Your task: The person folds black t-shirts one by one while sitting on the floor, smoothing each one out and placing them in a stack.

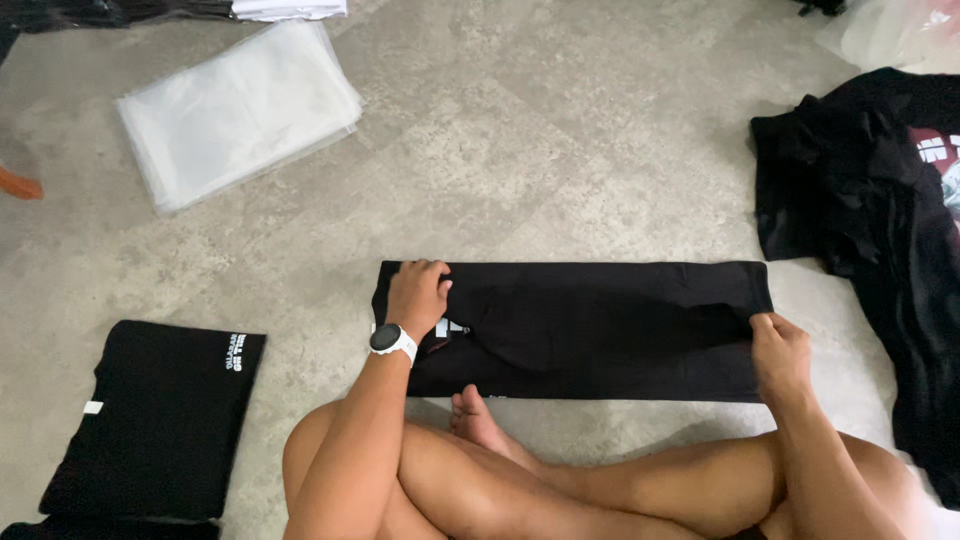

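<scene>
Two hands: both are on one long black garment (590, 325) that lies flat on the grey floor (560, 150), just in front of the crossed legs.
Left hand (417, 295): it presses flat on the left end of the garment, fingers together and a little curled; a white watch (392, 341) is on the wrist.
Right hand (778, 350): it pinches the right end of the garment between thumb and fingers, near its near corner.
Done so far: the garment is already folded into a narrow long strip, edges quite straight.
Left to do: the strip is not yet folded across its length, I judge.
Near left: a folded black shirt (150, 420) lies finished on the floor.
Far left: a stack of clear plastic bags (235, 110).
Right: a heap of unfolded black clothes (880, 230), well apart from the strip.
</scene>
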